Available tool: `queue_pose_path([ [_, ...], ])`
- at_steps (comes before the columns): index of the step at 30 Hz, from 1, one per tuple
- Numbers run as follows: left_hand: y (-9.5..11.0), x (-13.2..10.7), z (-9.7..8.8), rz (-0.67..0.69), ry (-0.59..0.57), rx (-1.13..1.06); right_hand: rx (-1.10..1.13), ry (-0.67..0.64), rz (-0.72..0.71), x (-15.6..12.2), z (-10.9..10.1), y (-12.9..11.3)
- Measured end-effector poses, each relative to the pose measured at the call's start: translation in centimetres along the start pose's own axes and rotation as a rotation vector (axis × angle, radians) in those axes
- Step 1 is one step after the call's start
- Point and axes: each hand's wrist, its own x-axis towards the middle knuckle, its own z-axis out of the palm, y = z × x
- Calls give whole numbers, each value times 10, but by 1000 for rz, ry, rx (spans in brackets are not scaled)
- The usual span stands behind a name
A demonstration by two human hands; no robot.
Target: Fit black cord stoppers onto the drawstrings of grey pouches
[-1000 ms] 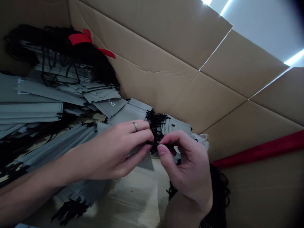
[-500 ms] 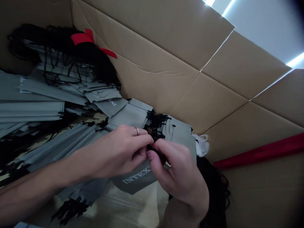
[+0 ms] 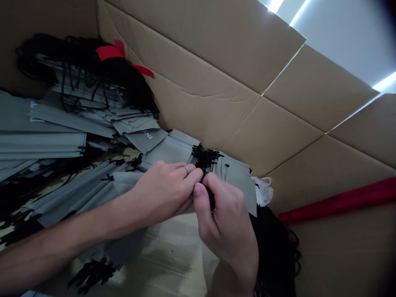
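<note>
My left hand (image 3: pixel 173 183), with a ring on one finger, has its fingers bent and pressed together. Its fingertips meet the thumb and forefinger of my right hand (image 3: pixel 227 212), which is closed in a pinch. Whatever lies between the fingers is hidden; something dark shows inside my right hand. Just beyond the fingertips is a clump of knotted black cords (image 3: pixel 206 156). Grey drawstring pouches lie around it: a stack (image 3: pixel 168 148) behind my left hand and another stack (image 3: pixel 236 171) beyond my right. A grey pouch (image 3: pixel 126 179) with a black knot lies above my left wrist.
Tall cardboard walls (image 3: pixel 198 78) enclose the far side. Bundled black cords with a red strip (image 3: pixel 109 53) sit at the back left. More grey pouches (image 3: pixel 40 144) are piled left. A white plastic bag (image 3: pixel 262 192), loose black cords (image 3: pixel 275 251) and a red band (image 3: pixel 340 202) are on the right.
The grey INTEX pouch that showed beneath my hands is out of sight there. A pouch with a black knot now shows above my left wrist. My right hand has shifted slightly left.
</note>
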Motion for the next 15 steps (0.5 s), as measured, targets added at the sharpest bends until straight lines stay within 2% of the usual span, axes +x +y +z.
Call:
queue_pose_path([
  [2,0,1,2,52,59,95,8,-30,21,-1,-1,-1],
  [5,-1,0,4,69,87,78,80,-75,10,-3,-6,-2],
  [10,-1,-6,2,24,126,-8,138,25,-16,-2,-4,-5],
  [15,1,-6,-9,-21,-1,-157,205,58,-56,0,1,-8],
])
